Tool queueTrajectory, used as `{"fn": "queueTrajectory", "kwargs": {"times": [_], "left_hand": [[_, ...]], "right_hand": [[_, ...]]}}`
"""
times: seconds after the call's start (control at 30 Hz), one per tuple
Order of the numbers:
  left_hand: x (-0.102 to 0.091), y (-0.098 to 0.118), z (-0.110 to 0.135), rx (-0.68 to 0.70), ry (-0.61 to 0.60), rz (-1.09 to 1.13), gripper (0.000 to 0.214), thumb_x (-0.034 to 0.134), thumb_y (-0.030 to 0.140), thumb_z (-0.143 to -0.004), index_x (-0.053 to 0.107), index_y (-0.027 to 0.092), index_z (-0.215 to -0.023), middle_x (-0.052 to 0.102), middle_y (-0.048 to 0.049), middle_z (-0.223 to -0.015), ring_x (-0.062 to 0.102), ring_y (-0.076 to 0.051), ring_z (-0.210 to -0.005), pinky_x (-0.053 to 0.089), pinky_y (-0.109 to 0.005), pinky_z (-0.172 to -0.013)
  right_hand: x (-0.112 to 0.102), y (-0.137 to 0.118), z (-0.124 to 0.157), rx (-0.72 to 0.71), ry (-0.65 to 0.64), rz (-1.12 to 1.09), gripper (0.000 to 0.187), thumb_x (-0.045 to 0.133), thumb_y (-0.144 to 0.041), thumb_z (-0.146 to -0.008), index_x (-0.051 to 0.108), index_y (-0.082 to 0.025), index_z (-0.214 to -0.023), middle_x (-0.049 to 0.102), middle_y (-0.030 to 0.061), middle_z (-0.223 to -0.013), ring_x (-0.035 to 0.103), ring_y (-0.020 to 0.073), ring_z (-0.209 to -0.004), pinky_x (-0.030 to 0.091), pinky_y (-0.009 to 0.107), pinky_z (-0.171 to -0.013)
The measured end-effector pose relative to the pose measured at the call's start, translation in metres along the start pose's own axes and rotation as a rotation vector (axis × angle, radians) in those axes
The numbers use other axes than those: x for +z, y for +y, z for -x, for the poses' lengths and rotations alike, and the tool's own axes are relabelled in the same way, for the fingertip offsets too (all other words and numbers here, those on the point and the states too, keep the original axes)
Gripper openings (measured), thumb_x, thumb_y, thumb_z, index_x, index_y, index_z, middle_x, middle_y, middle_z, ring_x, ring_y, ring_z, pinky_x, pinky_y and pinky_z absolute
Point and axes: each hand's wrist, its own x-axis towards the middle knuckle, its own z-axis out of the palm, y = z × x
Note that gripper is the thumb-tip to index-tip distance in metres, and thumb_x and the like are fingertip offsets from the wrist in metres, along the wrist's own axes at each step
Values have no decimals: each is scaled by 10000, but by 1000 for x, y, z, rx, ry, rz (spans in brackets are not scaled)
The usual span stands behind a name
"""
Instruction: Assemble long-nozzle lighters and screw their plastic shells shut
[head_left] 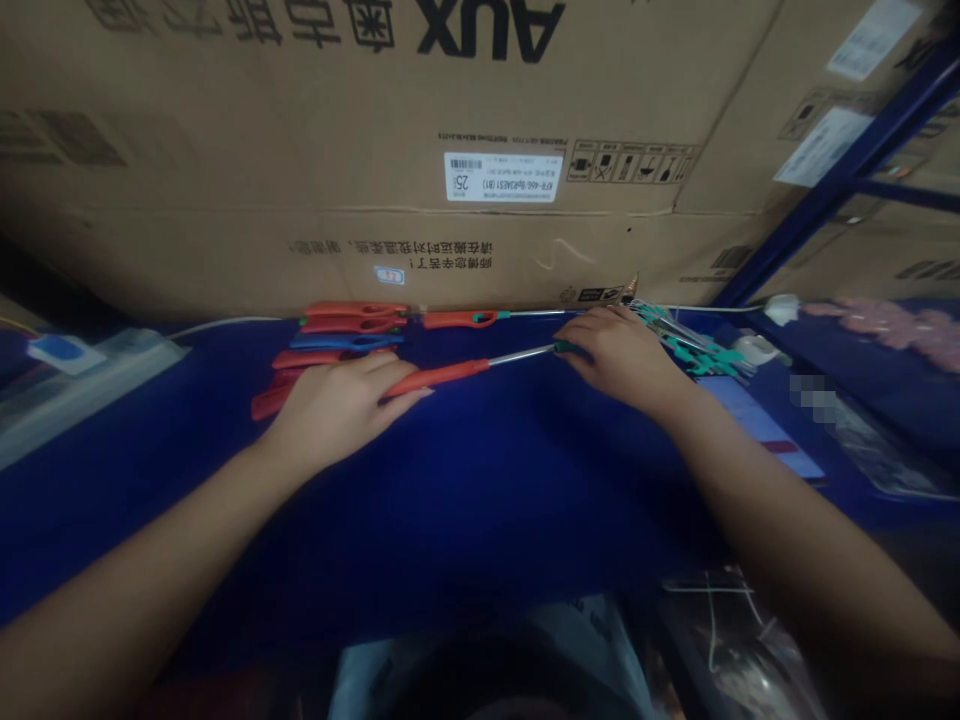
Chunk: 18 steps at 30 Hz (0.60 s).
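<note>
In the head view, the red handle point(450, 377) is over the blue table point(480, 490), between the two hands. Its long side runs left to right, tipping up a little, and a thin metal rod point(521, 356) comes out of its right end — pointing at the right hand point(619, 350). The left hand point(345, 405) is closed around the handle. The right hand pinches the rod's far end, by a green bit. I count one blue handle point(345, 342) and one red lighter-like stick point(459, 319) by the box point(375, 120); the green-ended rods point(697, 348) are too bunched to count. Both arms reach in from the bottom corners — backs of the hands up
</note>
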Motion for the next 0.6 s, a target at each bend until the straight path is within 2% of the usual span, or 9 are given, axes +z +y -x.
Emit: {"fn": "queueTrajectory", "kwargs": {"times": [0.17,0.37,0.47,0.53,0.6], "left_hand": [[2,3,1,29,-20,65,350,504,513,-1000,708,233,-1052,757,-34,-1076,710,-240,-917,432,-285,-620],[10,19,6,102,-57,208,339,503,493,-1004,707,223,-1016,744,-28,-965,704,-197,-837,460,-258,-634],[15,28,9,108,-62,341,309,525,454,-997,710,209,-964,724,-29,-891,690,-182,-818,483,-252,-688],[16,32,10,74,-48,463,293,564,431,-977,703,191,-881,690,-20,-806,658,-164,-759,477,-252,-698],[16,36,11,21,-36,602,298,615,423,-943,685,174,-795,625,8,-698,587,-130,-649,446,-241,-643]], "right_hand": [[3,-10,-2,-123,23,-112,195,574,-280,-982,720,-168,-1048,755,82,-1035,647,247,-1000,381,391,-948],[12,-45,1,-290,7,-204,260,499,-298,-1029,700,-136,-1067,752,101,-972,645,222,-908,381,370,-906],[12,-55,2,-340,-18,-204,276,468,-278,-1040,696,-124,-1039,744,99,-921,639,212,-849,390,363,-875],[11,-56,3,-349,19,-215,272,464,-267,-1039,686,-114,-1076,740,101,-925,639,209,-833,401,359,-852],[10,-56,4,-375,82,-237,273,459,-252,-1039,675,-105,-1115,739,104,-933,640,208,-833,416,353,-827]]}}
